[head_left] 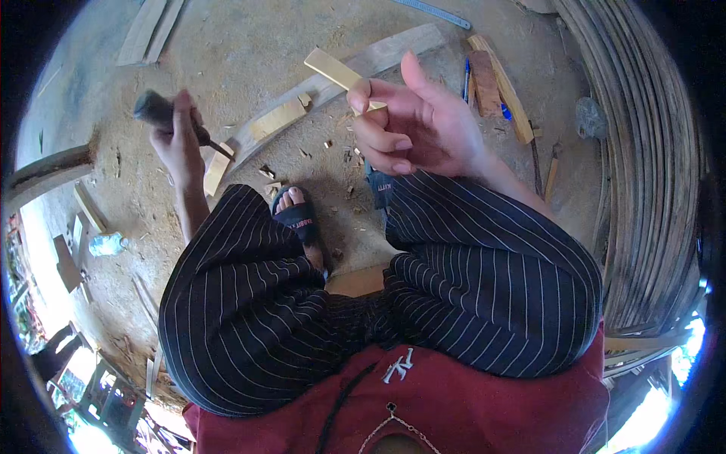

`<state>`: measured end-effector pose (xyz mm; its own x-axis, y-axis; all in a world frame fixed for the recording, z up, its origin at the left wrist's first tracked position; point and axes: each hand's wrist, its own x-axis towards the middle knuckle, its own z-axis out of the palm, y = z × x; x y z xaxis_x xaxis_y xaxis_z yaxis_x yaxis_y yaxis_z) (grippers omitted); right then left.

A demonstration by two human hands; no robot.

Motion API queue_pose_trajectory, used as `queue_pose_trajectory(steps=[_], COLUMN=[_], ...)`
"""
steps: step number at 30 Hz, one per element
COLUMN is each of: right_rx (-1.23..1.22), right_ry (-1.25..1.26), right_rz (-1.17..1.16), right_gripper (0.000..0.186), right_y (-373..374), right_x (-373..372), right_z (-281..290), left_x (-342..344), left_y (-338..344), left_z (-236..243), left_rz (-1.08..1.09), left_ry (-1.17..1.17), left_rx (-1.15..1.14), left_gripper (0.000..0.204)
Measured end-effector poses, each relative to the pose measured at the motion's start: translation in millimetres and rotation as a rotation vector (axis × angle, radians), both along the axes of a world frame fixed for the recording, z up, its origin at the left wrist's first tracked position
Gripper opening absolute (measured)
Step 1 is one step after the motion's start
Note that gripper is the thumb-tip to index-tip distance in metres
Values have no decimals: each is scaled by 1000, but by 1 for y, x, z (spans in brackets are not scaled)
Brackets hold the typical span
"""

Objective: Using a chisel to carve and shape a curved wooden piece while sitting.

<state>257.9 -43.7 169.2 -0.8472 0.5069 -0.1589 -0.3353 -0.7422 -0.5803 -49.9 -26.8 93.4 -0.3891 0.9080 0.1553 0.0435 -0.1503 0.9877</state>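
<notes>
My left hand (180, 140) is closed round the dark green handle of a chisel (156, 110), whose thin shank points down to the right. Below that shank lies a small pale wood block (217, 171). In my right hand (423, 125) is a short, flat strip of light wood (333, 68), gripped by curled fingers while the thumb stands up away from it. Under both hands runs a long grey board (355, 68) on the floor, with another pale wood piece (278, 119) lying on it. Wood chips (352, 155) are scattered between my feet.
A stack of long thin strips (643, 151) fills the right side. Near my right hand lie a reddish-brown block (485, 83), a blue pen (466, 79) and a wooden bar (505, 91). A metal ruler (435, 11) is at the back, a curved timber (49, 172) at left.
</notes>
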Motion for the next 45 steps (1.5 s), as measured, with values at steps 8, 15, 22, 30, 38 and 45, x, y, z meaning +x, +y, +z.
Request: queue_pose_trajectory(steps=[8,15,22,30,38,45], right_rx=[253,452,580,488,391,310], right_ry=[-299,-513,-710,-682,-737,-669], right_rz=[-14,-41,-152,-72,10,217], right_gripper=[75,85,84,85,89,89], right_y=[-1,1,-1,-5,-2,2], right_x=[-15,-49,-76,-109,-120,-122], right_z=[27,56,74,84,90,97], left_x=[34,94,85,61,50,46], left_y=[-25,-43,-46,-61,-71,-76], left_z=[45,121,141,156,150,152], left_rz=[-129,-649,-493,-449,-442,-400], left_ry=[-58,-477,-318,-588,-702,-690], left_rx=[-234,-261,-288,-361,-293,-254], left_gripper=[11,27,38,37,24,26])
